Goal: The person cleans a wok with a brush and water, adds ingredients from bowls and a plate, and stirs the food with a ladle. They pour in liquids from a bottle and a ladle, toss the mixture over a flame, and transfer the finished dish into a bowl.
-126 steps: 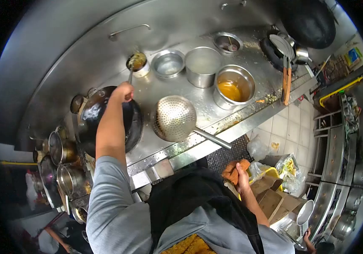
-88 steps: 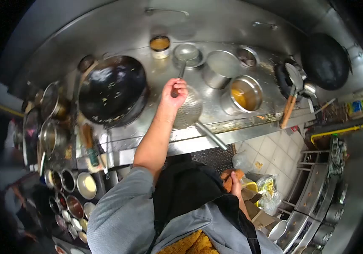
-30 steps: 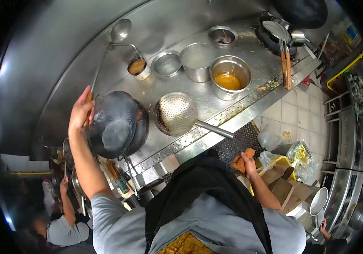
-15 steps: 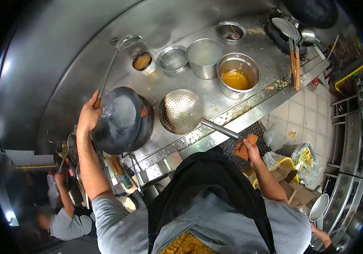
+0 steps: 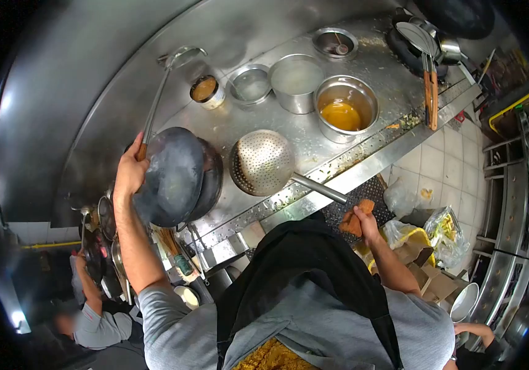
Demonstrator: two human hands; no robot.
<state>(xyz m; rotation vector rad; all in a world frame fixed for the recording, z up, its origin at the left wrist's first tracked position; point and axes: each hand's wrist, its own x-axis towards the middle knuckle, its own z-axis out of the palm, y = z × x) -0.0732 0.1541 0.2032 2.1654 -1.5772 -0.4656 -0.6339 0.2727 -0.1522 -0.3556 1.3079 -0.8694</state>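
My left hand (image 5: 130,172) is closed around the wooden handle of a long ladle (image 5: 157,102). The ladle's round metal head is up at the back of the counter, near a tin of brown paste (image 5: 207,92). Just beside this hand sits a dark wok (image 5: 175,172), its inside bare, on a second dark pan partly hidden under it. In my right hand (image 5: 367,223) is a bunched orange-brown cloth (image 5: 352,223), near the handle end of a perforated strainer (image 5: 263,161). That strainer lies to the right of the wok, and no hand touches it.
Along the counter's back stand a metal bowl (image 5: 252,84), a pot of cloudy liquid (image 5: 296,86) and a pot of yellow oil (image 5: 342,114). Wooden-handled strainers (image 5: 429,80) rest far right. A co-worker (image 5: 98,327) is at lower left; another person's arm (image 5: 477,332) shows lower right.
The whitish foamy liquid seen in the wok before is gone, leaving its surface dark. My hands have barely moved. At lower left, the co-worker's raised hand has shifted slightly.
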